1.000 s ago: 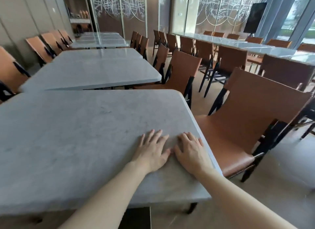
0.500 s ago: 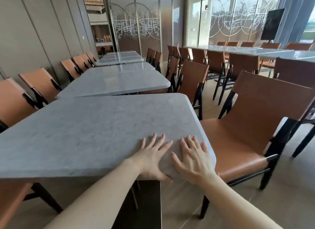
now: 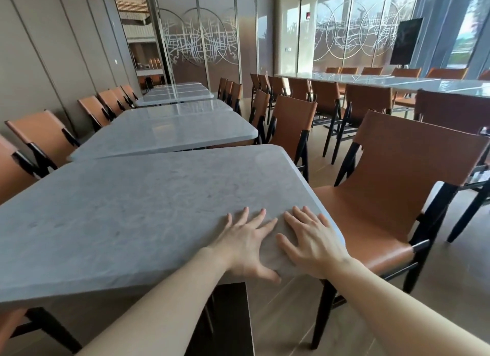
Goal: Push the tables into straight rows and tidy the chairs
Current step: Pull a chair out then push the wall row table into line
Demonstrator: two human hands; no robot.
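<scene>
Both flat hands — left hand (image 3: 245, 245), right hand (image 3: 311, 243) — press the table (image 3: 132, 210) corner, chair (image 3: 384, 196) just beside.

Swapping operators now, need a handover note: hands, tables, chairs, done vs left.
Left hand: flat, fingers spread, on the near table at its near right corner, thumb over the edge.
Right hand: flat on the same corner, beside the left.
Near table sits skewed against the next table; its right side juts further out, so the row is not yet straight.
Farther tables look lined up.
Brown chair stands right of the corner, angled, not tucked in.
Left: square the near table, then tidy the chairs on both sides.
</scene>
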